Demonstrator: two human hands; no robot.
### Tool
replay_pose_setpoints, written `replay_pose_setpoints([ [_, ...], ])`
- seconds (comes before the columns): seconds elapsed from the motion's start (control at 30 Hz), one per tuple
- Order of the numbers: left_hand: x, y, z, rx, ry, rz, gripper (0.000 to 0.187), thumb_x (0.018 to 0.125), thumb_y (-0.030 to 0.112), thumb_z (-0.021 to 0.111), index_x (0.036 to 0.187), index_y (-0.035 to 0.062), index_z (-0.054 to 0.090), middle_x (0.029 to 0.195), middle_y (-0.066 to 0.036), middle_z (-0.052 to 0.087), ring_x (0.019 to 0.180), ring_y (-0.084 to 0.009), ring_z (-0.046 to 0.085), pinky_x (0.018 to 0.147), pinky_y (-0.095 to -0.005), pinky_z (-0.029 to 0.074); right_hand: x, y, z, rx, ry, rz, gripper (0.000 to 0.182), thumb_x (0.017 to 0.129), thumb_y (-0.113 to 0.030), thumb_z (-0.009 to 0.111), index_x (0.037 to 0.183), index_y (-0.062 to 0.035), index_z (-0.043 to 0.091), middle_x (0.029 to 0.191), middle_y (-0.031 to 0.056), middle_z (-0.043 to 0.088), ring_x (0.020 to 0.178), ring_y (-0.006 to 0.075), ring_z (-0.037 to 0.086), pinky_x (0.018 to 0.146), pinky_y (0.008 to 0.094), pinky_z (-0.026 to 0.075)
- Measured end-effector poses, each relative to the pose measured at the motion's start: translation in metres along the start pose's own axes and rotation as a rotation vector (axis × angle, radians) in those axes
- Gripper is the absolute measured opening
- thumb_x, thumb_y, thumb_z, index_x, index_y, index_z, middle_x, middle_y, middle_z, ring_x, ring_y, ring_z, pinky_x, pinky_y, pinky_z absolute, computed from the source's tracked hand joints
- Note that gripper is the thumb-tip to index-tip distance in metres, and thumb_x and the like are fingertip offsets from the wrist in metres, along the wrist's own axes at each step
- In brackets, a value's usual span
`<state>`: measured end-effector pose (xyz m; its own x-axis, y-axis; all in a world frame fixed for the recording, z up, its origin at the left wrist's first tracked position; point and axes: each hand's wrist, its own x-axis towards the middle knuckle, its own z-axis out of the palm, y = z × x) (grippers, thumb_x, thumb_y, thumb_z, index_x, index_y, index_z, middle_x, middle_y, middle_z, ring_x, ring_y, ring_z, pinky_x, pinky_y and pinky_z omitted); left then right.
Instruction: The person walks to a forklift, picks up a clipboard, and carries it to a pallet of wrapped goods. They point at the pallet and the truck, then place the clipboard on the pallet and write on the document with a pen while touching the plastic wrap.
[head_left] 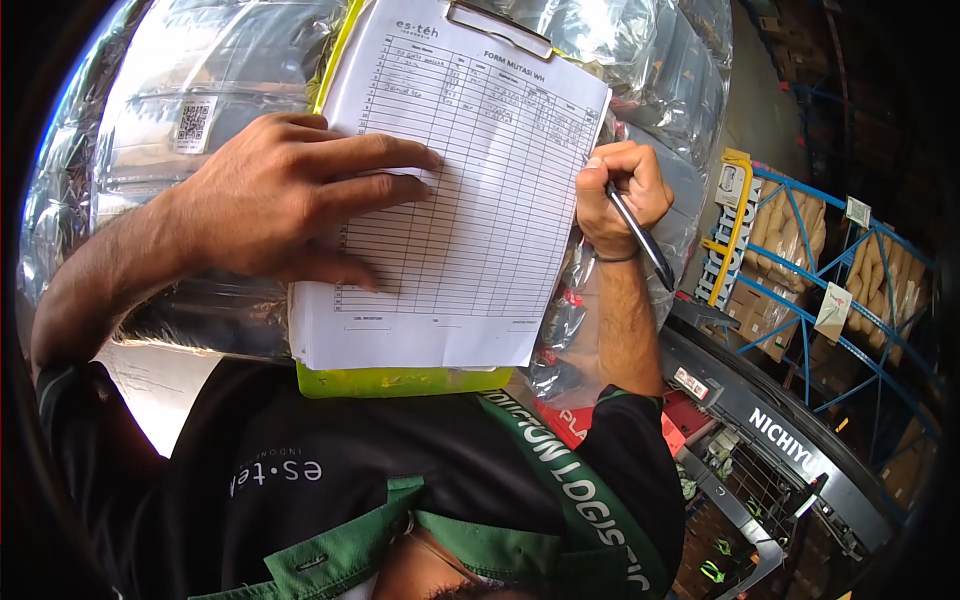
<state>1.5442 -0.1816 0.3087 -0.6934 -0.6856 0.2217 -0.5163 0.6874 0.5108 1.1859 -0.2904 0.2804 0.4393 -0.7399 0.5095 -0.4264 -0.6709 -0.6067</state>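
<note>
A printed form point(480, 200) with a ruled table, a few top rows filled in by hand, lies on a lime-green clipboard point(400, 381). The clipboard leans against a plastic-wrapped load point(180, 60). My left hand point(275, 195) lies flat on the left side of the form, fingers spread and pressing the sheets down. My right hand point(618, 190) sits at the form's right edge, closed around a dark pen point(640, 238). The pen's tip is hidden by the fingers, and its barrel points down and to the right.
A white QR-code label point(194, 123) is stuck on the wrapped load. To the right stand a forklift part marked NICHIYU point(790, 440), blue pallet racks point(800, 230) with sacks and cartons, and a yellow post point(735, 220). My dark shirt and green lanyard fill the bottom.
</note>
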Motion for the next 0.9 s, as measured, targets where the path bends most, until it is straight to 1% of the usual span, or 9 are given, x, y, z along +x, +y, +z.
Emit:
replay_pose_setpoints([
  [0.13,-0.001,-0.001,0.001,-0.017,-0.004,-0.005,0.075,0.073,0.053,0.089,0.133,0.0121,0.069,0.148,-0.004,0.065,0.115,-0.0259,0.075,0.100,-0.0492,0.063,0.001,-0.002,0.001,-0.009,-0.028,-0.012,0.027,0.090,-0.013,0.081,0.082,-0.0052,0.056,0.071,0.0019,0.067,0.056,0.0041,0.053,0.052,0.0222,0.045],
  [0.33,0.000,0.000,-0.002,0.000,-0.023,-0.012,0.079,0.071,0.054,0.090,0.134,0.0125,0.069,0.148,-0.004,0.065,0.115,-0.0273,0.075,0.099,-0.0488,0.063,0.005,-0.012,0.002,-0.041,-0.034,0.001,0.023,0.087,-0.006,0.079,0.081,-0.0050,0.057,0.071,0.0010,0.066,0.056,0.0027,0.054,0.051,0.0214,0.046],
  [0.53,0.001,0.000,-0.001,0.008,-0.018,-0.002,0.077,0.072,0.054,0.090,0.133,0.0115,0.069,0.148,-0.004,0.065,0.114,-0.0272,0.076,0.097,-0.0481,0.064,0.005,-0.012,0.001,-0.057,-0.040,0.003,0.023,0.086,-0.004,0.078,0.080,-0.0049,0.056,0.070,0.0012,0.065,0.056,0.0031,0.056,0.051,0.0219,0.046],
  [0.73,0.002,-0.002,-0.003,-0.037,-0.006,0.029,0.072,0.076,0.053,0.089,0.129,0.0086,0.070,0.148,-0.005,0.065,0.109,-0.0262,0.077,0.094,-0.0468,0.065,0.006,-0.014,0.001,-0.111,-0.041,0.003,0.023,0.085,-0.002,0.077,0.080,-0.0046,0.055,0.070,0.0017,0.065,0.055,0.0041,0.055,0.050,0.0226,0.045],
  [0.77,0.002,-0.003,-0.003,-0.032,0.009,0.044,0.071,0.077,0.053,0.089,0.129,0.0078,0.070,0.148,-0.006,0.065,0.107,-0.0264,0.077,0.092,-0.0454,0.065,0.004,-0.010,0.003,-0.087,-0.001,0.017,0.023,0.084,-0.001,0.076,0.080,-0.0046,0.054,0.070,0.0008,0.064,0.054,0.0042,0.053,0.049,0.0231,0.043],
  [0.8,0.002,-0.004,-0.003,-0.031,0.009,0.047,0.072,0.078,0.053,0.088,0.129,0.0073,0.070,0.148,-0.007,0.065,0.106,-0.0266,0.078,0.091,-0.0451,0.066,0.000,-0.002,0.001,-0.012,0.017,0.063,0.022,0.086,0.000,0.075,0.082,-0.0040,0.054,0.073,0.0025,0.065,0.054,0.0050,0.051,0.050,0.0237,0.042],
  [0.87,0.002,-0.004,-0.002,-0.039,0.017,0.060,0.072,0.078,0.054,0.088,0.130,0.0061,0.070,0.147,-0.008,0.065,0.104,-0.0269,0.078,0.090,-0.0445,0.066,-0.005,0.015,0.000,0.378,0.267,0.268,0.018,0.090,0.001,0.072,0.087,-0.0028,0.055,0.079,0.0055,0.067,0.059,0.0050,0.052,0.054,0.0224,0.042],
  [0.9,0.001,-0.004,-0.002,-0.040,0.011,0.065,0.072,0.079,0.053,0.088,0.130,0.0055,0.070,0.147,-0.009,0.065,0.103,-0.0275,0.078,0.090,-0.0444,0.066,-0.002,0.009,-0.008,0.383,0.263,0.346,0.016,0.095,-0.002,0.072,0.094,-0.0009,0.057,0.085,0.0084,0.067,0.065,0.0056,0.056,0.060,0.0221,0.046],
])
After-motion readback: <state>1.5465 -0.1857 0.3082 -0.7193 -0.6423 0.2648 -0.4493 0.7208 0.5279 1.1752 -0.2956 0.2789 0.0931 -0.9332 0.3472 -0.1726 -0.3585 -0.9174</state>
